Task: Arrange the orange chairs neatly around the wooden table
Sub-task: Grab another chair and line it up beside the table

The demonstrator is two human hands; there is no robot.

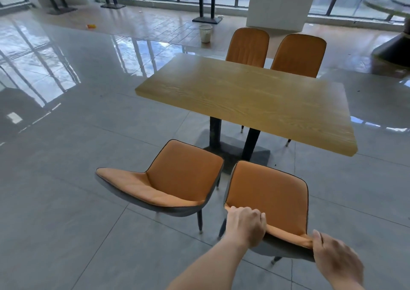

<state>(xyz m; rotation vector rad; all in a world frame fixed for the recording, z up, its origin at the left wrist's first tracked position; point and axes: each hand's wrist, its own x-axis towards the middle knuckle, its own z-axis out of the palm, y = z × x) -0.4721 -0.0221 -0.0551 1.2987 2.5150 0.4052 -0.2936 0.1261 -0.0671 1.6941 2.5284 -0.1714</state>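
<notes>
Both hands were on the top edge of one orange chair's back. The left hand [245,225] curled its fingers over the left end of that edge, and the right hand [337,258] pinched the right end, thumb on the orange side. Holding both ends like this likely kept the held chair [266,192] from twisting when pushed; one hand alone might let it swing. Its seat pointed away from the hands, toward the wooden table [255,103], so it was already facing the right way. It stood just short of the table, not tucked under yet, so my guess is that the next step is a straight push ahead. Just left of the grip stood a second chair [177,178]. It sat at a slant, its back swung out to the left, close beside the held chair, but I could not tell if they touched. It will probably need turning too. Past the grip came the table on dark legs and a flat base [235,154]. Beyond it, two more chairs — the far left chair [247,45] and the far right chair [298,55] — were tucked in side by side, neat already. Farther off, a white bin [205,33] stood on the shiny floor [66,134].
</notes>
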